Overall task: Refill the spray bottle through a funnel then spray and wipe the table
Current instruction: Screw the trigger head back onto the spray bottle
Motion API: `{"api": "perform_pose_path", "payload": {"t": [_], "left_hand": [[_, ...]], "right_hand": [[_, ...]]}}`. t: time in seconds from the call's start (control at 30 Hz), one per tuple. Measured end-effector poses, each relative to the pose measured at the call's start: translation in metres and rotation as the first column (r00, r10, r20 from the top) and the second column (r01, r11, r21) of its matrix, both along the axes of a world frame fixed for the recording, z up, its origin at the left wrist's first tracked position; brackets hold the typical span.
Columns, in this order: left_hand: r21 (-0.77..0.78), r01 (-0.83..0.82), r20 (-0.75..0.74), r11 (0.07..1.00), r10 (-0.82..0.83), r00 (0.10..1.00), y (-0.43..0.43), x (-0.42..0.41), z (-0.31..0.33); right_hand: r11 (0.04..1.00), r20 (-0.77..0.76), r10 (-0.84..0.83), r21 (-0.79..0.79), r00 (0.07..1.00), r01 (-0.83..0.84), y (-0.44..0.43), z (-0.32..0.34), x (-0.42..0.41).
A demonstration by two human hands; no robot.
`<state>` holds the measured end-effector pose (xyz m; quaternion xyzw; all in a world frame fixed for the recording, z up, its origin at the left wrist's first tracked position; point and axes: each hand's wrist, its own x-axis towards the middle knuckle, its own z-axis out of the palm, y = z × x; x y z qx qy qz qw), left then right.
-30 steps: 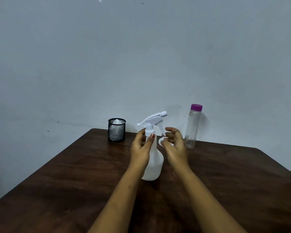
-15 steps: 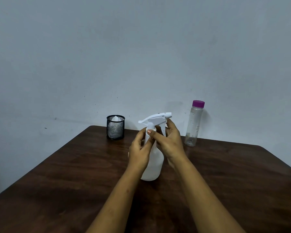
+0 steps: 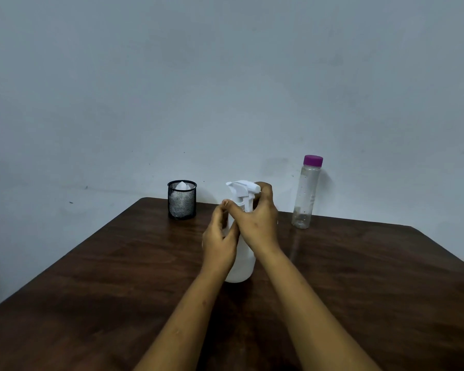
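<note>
Nearest on the table [image 3: 91,290], both forearms reach to the spray bottle [image 3: 241,266], which stands upright approx. in the middle of the table. The left hand [image 3: 220,245] has its fingers curled round the upper body, just below the neck. The right hand [image 3: 257,223] is wrapped round the spray head [image 3: 243,190], w/ the thumb across the collar.

The step is, I judge, to unscrew the head. To do it well: L hand holds the body firm and pressed down so it does not turn; R hand should grip the collar, not the trigger or nozzle, then turn and lift straight up so the dip tube inside (not visible) comes out w/o tipping the bottle.

Farther back, the black mesh cup [image 3: 182,203] holds a white pointed thing [image 3: 182,186], maybe the funnel. At right near the wall stands the clear bottle [image 3: 306,194] w/ purple cap [image 3: 313,160], well apart from the hands.
</note>
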<state>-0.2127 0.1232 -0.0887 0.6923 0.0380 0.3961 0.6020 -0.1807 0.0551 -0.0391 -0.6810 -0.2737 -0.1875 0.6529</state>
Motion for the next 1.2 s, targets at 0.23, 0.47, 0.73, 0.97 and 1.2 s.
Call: {"api": "perform_pose_path", "payload": {"t": [0.23,0.47,0.73,0.97,1.2], "left_hand": [[-0.021,-0.028,0.011,0.999,0.028,1.0,-0.002,-0.001,0.001],[0.022,-0.044,0.015,0.999,0.044,0.999,-0.003,-0.003,-0.001],[0.045,-0.065,-0.003,0.997,0.065,0.998,-0.004,-0.002,-0.001],[0.04,-0.033,0.006,0.999,0.033,0.999,0.0,0.0,-0.005],[0.057,-0.027,-0.021,0.998,0.028,0.999,0.002,0.006,-0.009]], "right_hand": [[0.999,0.083,0.035,-0.008,0.996,-0.035,-0.005,-0.014,0.001],[0.957,-0.082,0.288,-0.005,0.954,-0.289,-0.015,-0.009,0.009],[0.972,-0.056,0.236,-0.005,0.97,-0.237,-0.015,-0.005,0.01],[0.999,0.12,0.002,-0.044,0.993,0.004,0.0,-0.017,0.009],[0.976,0.101,0.217,-0.024,0.971,-0.216,-0.009,-0.026,0.004]]}}
